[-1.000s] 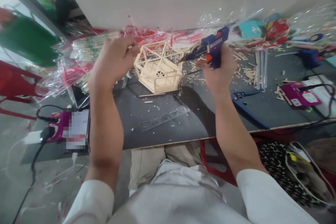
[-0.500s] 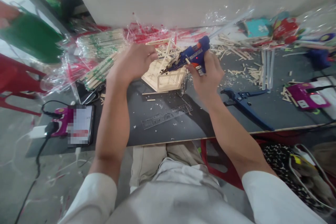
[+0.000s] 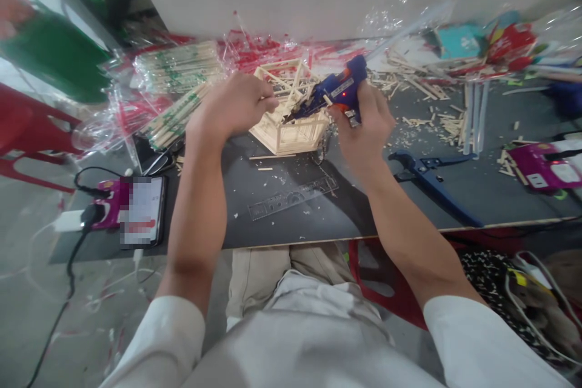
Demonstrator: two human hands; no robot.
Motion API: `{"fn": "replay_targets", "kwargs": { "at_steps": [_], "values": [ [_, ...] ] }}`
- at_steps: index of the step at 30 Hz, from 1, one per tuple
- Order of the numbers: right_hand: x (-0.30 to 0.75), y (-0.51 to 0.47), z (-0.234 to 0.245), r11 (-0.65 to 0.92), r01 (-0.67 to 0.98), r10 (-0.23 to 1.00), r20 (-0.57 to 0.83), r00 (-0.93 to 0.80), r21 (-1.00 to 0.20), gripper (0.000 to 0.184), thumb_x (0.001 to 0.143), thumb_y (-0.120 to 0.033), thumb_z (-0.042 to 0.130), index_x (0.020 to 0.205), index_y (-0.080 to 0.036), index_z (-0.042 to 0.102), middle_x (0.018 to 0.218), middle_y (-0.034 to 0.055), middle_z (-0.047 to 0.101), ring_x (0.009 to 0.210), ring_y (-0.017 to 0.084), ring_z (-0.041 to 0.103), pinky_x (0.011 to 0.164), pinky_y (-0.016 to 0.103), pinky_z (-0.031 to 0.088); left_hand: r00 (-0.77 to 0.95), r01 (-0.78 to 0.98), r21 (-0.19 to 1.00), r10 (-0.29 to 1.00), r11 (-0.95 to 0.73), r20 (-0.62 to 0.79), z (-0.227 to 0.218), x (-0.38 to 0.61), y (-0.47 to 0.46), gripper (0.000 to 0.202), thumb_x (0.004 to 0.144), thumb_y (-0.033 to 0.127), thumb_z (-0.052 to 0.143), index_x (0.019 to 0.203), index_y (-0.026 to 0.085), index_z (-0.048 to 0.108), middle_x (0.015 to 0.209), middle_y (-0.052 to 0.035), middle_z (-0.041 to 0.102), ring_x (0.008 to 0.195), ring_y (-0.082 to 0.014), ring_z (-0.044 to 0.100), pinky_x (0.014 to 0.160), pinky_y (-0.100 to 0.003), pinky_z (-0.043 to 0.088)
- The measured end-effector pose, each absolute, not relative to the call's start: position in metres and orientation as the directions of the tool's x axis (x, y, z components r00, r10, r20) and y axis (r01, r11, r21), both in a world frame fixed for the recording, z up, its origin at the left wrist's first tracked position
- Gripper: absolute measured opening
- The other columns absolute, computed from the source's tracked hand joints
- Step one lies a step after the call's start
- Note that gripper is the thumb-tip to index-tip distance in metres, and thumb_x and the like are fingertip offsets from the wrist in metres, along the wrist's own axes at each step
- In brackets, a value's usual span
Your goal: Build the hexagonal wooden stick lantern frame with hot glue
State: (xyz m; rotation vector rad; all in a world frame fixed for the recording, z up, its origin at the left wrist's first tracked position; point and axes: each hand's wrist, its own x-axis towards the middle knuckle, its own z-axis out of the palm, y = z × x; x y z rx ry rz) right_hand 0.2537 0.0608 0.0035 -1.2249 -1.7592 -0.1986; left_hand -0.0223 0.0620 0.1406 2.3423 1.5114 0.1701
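My right hand grips a blue hot glue gun whose small red light is lit. A short pale stick shows by its thumb. The gun's dark nozzle points left and down over a small house-like frame of thin wooden sticks on the table. On the left of that frame, my left hand has its thumb and fingers pinched together. Whatever they may hold is too small or hidden to name. Below the frame lie a few loose sticks and a clear plastic ruler.
Blue cutting pliers lie to the right. Bundled wooden sticks in plastic stand at the left, near a phone and a purple power socket. Clear glue sticks and scraps lie at the right. Another person's hand appears far left.
The view has shifted slightly, moving the table's things a little right. Both hands keep nearly the same pose; the glue gun remains over the stick frame.
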Motion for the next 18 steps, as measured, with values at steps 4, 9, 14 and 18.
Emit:
{"fn": "replay_targets", "kwargs": {
  "at_steps": [4,9,14,18],
  "values": [
    [0.247,0.054,0.011,0.429,0.801,0.704,0.71,-0.007,-0.418,0.056,0.101,-0.073,0.041,0.137,-0.034,0.059,0.129,0.0115,0.068,0.123,0.034,0.065,0.105,0.057,0.054,0.391,0.879,0.32,0.918,-0.353,-0.062,0.141,-0.019,0.058,0.033,0.09,0.051,0.053,0.088,0.027,0.075,0.068,-0.0044,0.068,0.09,-0.0269,0.065,0.081,-0.036,0.042],
    [0.241,0.049,0.017,0.447,0.788,0.688,0.725,0.001,-0.425,0.061,0.101,-0.071,0.041,0.137,-0.025,0.058,0.124,0.0156,0.07,0.119,0.035,0.066,0.103,0.058,0.055,0.385,0.888,0.32,0.915,-0.332,-0.121,0.142,-0.02,0.057,0.037,0.088,0.055,0.054,0.088,0.026,0.077,0.07,-0.0028,0.071,0.089,-0.0251,0.064,0.084,-0.036,0.043],
    [0.242,0.05,0.017,0.435,0.792,0.711,0.703,-0.009,-0.429,0.061,0.101,-0.069,0.041,0.138,-0.025,0.058,0.127,0.018,0.068,0.124,0.037,0.064,0.105,0.057,0.053,0.367,0.89,0.349,0.916,-0.295,-0.161,0.146,-0.02,0.054,0.04,0.088,0.055,0.052,0.088,0.025,0.077,0.071,-0.0012,0.073,0.083,-0.0212,0.061,0.084,-0.035,0.043],
    [0.244,0.052,0.016,0.442,0.788,0.712,0.702,-0.017,-0.429,0.061,0.101,-0.07,0.041,0.14,-0.026,0.058,0.127,0.0173,0.069,0.121,0.036,0.065,0.103,0.056,0.054,0.367,0.889,0.355,0.913,-0.288,-0.179,0.148,-0.018,0.052,0.036,0.09,0.049,0.051,0.087,0.023,0.076,0.077,-0.0022,0.076,0.079,-0.0191,0.061,0.085,-0.035,0.044]
  ]
}}
